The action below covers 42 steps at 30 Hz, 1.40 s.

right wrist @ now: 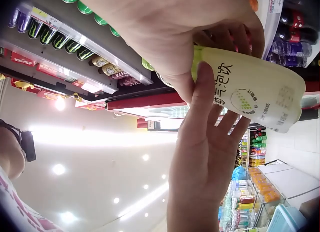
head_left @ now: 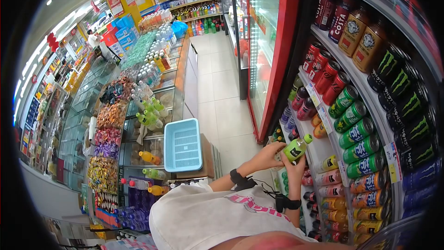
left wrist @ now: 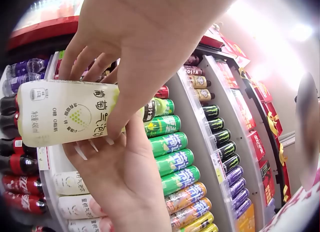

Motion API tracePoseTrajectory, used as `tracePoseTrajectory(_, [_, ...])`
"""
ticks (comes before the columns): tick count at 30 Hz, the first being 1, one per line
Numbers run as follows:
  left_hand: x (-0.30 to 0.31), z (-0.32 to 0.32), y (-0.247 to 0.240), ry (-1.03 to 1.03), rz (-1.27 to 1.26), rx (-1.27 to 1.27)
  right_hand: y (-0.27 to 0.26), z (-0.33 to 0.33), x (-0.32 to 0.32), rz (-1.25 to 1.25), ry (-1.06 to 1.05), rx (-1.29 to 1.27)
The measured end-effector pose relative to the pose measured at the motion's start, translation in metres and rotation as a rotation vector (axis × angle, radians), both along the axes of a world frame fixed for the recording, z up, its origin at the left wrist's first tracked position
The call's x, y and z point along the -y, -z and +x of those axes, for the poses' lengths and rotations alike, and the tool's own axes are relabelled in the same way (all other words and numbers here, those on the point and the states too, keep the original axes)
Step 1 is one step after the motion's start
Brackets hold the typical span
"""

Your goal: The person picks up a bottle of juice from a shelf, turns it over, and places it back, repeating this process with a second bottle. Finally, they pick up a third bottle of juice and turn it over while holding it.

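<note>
The left hand point(head_left: 267, 155) is curling its fingers over the bottle point(head_left: 296, 147); the right hand point(head_left: 296, 170) is gripping it from below, palm behind the label point(left wrist: 75, 117); the bottle is hanging tilted between both hands, just before a shelf point(head_left: 335, 146) of the open fridge point(head_left: 282, 55), cap point(head_left: 308, 137) pointing toward the cans.

It seems the person is turning the bottle to check it; to do this well, one hand should be carrying the weight while the other is only rotating, and the cap should be kept apart from the shelf edge, because the rows there are standing close.

The label is pale green and is showing Chinese writing, 葡萄气泡 among it, and a small grape drawing; the finer print is too small to tell.

Further out, brown bottles point(head_left: 342, 16) are showing COSTA; black cans point(head_left: 400, 83) are carrying the green Monster claw; red cans point(head_left: 326, 71), green cans point(head_left: 358, 132) and orange cans point(head_left: 370, 183) are bearing brand writing that cannot be read here; price tags point(head_left: 327, 119) are sitting on the shelf edges.
</note>
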<state>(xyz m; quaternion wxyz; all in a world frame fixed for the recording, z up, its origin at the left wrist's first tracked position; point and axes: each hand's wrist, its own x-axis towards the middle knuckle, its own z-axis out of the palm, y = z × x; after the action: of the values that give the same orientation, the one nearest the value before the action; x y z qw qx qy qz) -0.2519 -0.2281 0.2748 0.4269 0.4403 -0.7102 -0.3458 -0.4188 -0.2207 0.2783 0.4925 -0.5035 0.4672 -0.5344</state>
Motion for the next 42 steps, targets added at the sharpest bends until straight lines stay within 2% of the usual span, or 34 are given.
tracePoseTrajectory(5, [-0.003, 0.001, -0.004, -0.013, 0.021, 0.015, -0.015, 0.005, -0.006, 0.002, 0.013, -0.03])
tracePoseTrajectory(42, [-0.005, 0.002, -0.004, 0.002, 0.065, -0.016, 0.0, -0.001, -0.003, 0.048, -0.056, -0.016])
